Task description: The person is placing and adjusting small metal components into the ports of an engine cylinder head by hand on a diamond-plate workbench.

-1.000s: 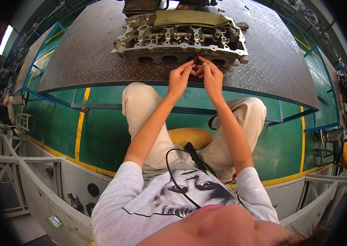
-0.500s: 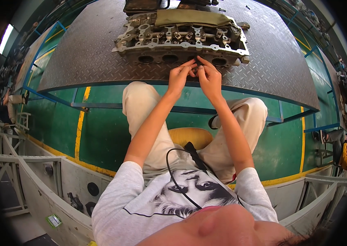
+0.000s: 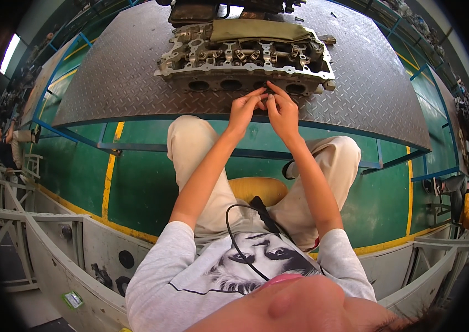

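Note:
A metal engine cylinder head (image 3: 210, 70) lies on the tread-plate tabletop (image 3: 118, 83), its row of dark oval ports facing me. Just in front of its near side, my left hand (image 3: 241, 115) and my right hand (image 3: 284, 114) meet, fingertips almost touching. Both hands are closed in a pinch. Something small and dark seems to sit between the fingers, but it is too small to name. An olive-green folded cloth (image 3: 259, 31) rests along the far top of the cylinder head.
Dark metal parts (image 3: 193, 12) stand behind the cylinder head, and small bolts (image 3: 299, 19) lie nearby. A yellow stool (image 3: 256, 189) is beneath me. Blue table legs rise from the green floor (image 3: 146, 182). Other people sit at far left and far right.
My fingertips have shifted slightly against each other, the right index finger rising less steeply. The whole view has tilted a little; the cylinder head has not visibly been moved.

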A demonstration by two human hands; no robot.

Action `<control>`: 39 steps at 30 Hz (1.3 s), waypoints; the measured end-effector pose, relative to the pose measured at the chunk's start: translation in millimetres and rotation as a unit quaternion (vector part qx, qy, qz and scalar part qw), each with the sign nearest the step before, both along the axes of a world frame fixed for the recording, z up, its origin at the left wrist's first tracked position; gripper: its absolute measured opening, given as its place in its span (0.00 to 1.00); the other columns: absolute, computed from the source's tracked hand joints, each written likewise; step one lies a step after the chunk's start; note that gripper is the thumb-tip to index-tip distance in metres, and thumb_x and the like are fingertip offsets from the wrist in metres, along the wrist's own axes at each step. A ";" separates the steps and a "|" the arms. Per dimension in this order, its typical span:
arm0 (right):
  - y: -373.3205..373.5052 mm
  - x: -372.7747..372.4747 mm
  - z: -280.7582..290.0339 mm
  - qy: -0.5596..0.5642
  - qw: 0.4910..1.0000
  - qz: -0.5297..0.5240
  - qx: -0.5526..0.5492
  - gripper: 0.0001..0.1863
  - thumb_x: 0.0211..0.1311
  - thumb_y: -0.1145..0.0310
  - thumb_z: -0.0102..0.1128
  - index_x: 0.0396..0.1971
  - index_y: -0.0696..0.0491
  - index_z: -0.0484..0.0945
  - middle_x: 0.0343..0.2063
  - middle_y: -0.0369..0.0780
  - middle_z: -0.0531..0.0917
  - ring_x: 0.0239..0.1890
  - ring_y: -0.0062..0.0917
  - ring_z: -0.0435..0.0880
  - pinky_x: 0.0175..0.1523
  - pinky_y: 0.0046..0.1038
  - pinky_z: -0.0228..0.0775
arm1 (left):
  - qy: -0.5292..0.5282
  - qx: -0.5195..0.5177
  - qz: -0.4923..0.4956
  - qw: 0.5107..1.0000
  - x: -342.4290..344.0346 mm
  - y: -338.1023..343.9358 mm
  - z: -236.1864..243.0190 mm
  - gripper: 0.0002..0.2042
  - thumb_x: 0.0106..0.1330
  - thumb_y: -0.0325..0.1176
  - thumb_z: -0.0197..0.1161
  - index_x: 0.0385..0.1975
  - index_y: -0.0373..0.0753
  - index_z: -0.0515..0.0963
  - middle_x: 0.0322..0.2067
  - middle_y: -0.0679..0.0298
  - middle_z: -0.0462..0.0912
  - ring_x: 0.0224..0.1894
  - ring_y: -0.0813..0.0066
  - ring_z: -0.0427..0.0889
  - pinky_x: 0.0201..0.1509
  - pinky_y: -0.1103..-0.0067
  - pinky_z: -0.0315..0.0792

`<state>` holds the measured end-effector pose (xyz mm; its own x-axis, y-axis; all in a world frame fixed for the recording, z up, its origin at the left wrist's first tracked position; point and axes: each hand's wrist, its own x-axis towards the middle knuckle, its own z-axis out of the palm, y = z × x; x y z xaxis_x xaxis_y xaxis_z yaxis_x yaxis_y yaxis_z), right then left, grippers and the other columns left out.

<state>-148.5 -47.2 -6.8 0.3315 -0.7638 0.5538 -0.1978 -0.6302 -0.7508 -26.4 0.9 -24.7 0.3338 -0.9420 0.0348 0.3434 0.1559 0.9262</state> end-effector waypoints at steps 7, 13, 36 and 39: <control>0.8 -0.8 2.4 0.016 1.000 0.001 0.010 0.13 0.56 0.69 0.53 0.18 0.62 0.76 0.49 0.42 0.80 0.20 0.32 0.78 0.27 0.28 0.69 | -0.005 -0.032 0.008 0.999 1.2 -1.4 -6.1 0.14 0.64 0.29 0.51 0.24 0.25 0.78 0.57 0.51 0.72 0.45 0.75 0.78 0.51 0.80 0.69; -1.1 0.1 -0.5 0.009 1.000 -0.001 0.009 0.13 0.56 0.68 0.52 0.19 0.61 0.77 0.49 0.42 0.80 0.23 0.34 0.81 0.30 0.29 0.70 | 0.004 -0.024 0.001 1.000 -2.7 0.8 -1.4 0.14 0.65 0.29 0.51 0.24 0.25 0.78 0.57 0.51 0.72 0.44 0.76 0.78 0.50 0.79 0.70; 1.2 -0.5 0.8 0.044 0.999 -0.004 0.007 0.12 0.60 0.70 0.52 0.23 0.62 0.79 0.50 0.42 0.79 0.20 0.25 0.78 0.27 0.25 0.67 | 0.002 -0.041 0.007 0.999 -0.3 -3.4 -11.1 0.12 0.67 0.30 0.49 0.31 0.27 0.77 0.56 0.54 0.72 0.50 0.73 0.77 0.54 0.77 0.69; 1.0 0.0 -1.0 0.049 0.998 -0.018 -0.018 0.12 0.59 0.70 0.52 0.22 0.62 0.79 0.49 0.42 0.80 0.20 0.25 0.77 0.26 0.25 0.67 | 0.011 -0.042 0.017 0.999 -1.6 -1.5 -8.4 0.15 0.65 0.30 0.50 0.19 0.27 0.76 0.58 0.52 0.70 0.52 0.70 0.76 0.56 0.76 0.68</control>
